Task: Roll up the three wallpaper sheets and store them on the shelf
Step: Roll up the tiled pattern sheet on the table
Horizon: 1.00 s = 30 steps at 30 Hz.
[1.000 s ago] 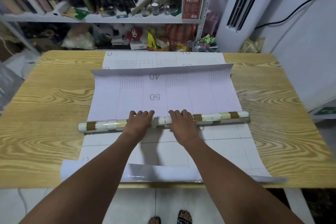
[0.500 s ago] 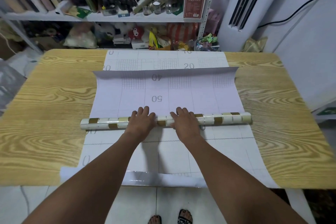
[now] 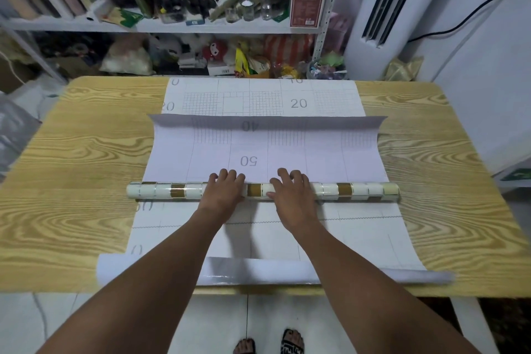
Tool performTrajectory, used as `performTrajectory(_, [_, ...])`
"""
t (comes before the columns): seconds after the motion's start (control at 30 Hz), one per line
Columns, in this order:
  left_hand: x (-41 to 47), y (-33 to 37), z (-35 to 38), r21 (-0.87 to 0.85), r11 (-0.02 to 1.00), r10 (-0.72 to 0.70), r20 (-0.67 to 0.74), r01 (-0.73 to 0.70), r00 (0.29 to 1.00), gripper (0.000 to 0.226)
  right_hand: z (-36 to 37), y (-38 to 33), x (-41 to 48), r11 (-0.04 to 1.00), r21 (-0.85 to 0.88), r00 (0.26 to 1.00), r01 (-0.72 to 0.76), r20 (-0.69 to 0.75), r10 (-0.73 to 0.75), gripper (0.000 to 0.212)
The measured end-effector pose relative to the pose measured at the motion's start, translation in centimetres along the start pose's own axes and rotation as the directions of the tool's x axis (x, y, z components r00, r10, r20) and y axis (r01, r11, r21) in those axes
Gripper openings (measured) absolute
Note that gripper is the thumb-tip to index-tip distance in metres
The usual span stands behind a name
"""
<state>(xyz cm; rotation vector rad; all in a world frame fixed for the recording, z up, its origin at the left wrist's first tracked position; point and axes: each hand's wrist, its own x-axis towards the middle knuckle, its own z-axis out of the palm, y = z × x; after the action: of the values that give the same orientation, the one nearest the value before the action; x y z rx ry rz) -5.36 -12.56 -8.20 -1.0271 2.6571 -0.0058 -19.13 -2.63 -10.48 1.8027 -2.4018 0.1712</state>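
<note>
Soft, even light fell from overhead. The person's bare forearms threw faint grey shadows on the white gridded backing sheet, whose glossy near edge caught a dull glare. The cluttered white metal shelf looked smeared, and the yellow wood-grain table bowed at the frame's edges.

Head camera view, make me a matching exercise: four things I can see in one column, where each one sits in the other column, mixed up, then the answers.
Column one:
1. tile-patterned wallpaper roll
2. red and white carton
3. white tower air conditioner
4. red plush toy

Column two:
A. right end of the upper shelf board
B. on the table, under the left hand and right hand
C. standing right of that shelf board
D. below that shelf board, behind the table

Pairs: 1-B; 2-A; 3-C; 4-D
</note>
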Motion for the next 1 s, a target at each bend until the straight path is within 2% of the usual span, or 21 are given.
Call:
performTrajectory(0.1, [-0.1, 0.0, -0.3, 0.015, 1.000, -0.002, -0.006, 0.002, 1.000, 0.034, -0.2, 0.0, 0.0, 0.999, -0.045, 0.998, 0.012, 0.066, -0.009, 0.031])
performTrajectory(0.23, [0.1, 0.0, -0.1, 0.036, 0.999, 0.009, 0.022, -0.010, 1.000, 0.031, -0.2, -0.2, 0.0, 1.000, -0.013, 0.993, 0.027, 0.117, -0.025, 0.042])
performTrajectory(0.37, [-0.1, -0.2, -0.1, 0.012, 1.000, 0.015, -0.006, -0.015, 1.000, 0.052, -0.6, -0.1, 0.3, 1.000, -0.021, 0.974, 0.013, 0.227, -0.008, 0.047])
performTrajectory(0.47, [-0.3, -0.1, 0.1, 0.010, 1.000, 0.017, -0.004, -0.017, 1.000, 0.051, -0.9, 0.1, 0.6, 0.999, -0.032, 0.960, 0.001, 0.278, 0.008, 0.040])
performTrajectory(0.6, [-0.2, 0.0, 1.0, -0.018, 1.000, -0.014, -0.015, 0.014, 1.000, 0.048, -0.3, 0.6, 1.1, 0.996, 0.071, 0.964, 0.046, 0.257, -0.063, 0.025])
performTrajectory(0.8, [0.4, 0.3, 1.4, 0.025, 0.999, -0.019, -0.045, 0.020, 0.999, 0.042, -0.3, 0.9, 1.0, 0.992, 0.111, 0.964, 0.063, 0.252, -0.089, 0.027])
performTrajectory(1.0, [0.8, 0.2, 1.1, -0.033, 0.999, -0.004, -0.057, 0.002, 0.998, 0.052, -0.3, 0.6, 0.7, 0.992, 0.111, 0.968, 0.063, 0.235, -0.087, 0.035])
